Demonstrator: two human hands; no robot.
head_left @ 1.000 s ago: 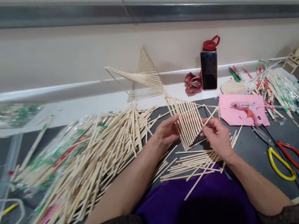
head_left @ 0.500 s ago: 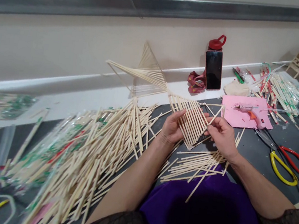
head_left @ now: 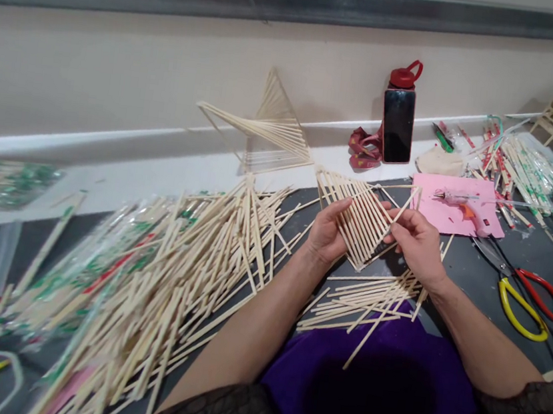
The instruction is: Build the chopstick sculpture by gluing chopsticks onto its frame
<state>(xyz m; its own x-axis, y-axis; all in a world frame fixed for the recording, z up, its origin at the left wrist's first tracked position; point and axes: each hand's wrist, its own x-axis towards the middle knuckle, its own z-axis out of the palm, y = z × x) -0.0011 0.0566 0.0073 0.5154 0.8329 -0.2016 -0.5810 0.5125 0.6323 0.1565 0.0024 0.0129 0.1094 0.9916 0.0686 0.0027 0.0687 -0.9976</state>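
Stick frame held ctr, just above bench, btwn both hands. L hand: thumb over slats on L side, fingers mostly hidden behind. R hand: thumb + fingertips pinching frame's R edge, near crossing stick.

Around: small batch of loose sticks right below hands, R wrist close over it, one stick poking out over purple cloth. Big stick pile to L, L forearm alongside, covering part of its edge. Wrapped sticks beyond it, far L. 2nd stick frame behind, nr wall. Phone upright in front of red-capped bottle, partly blocking it; maroon cloth beside. R side: glue gun on pink sheet, scissors open nr it, w/ dk cord by handles; more wrapped sticks at back R.

Surface: bench dk grey, cluttered, white strip along back. Room: pale wall, grey horiz. rail across it.
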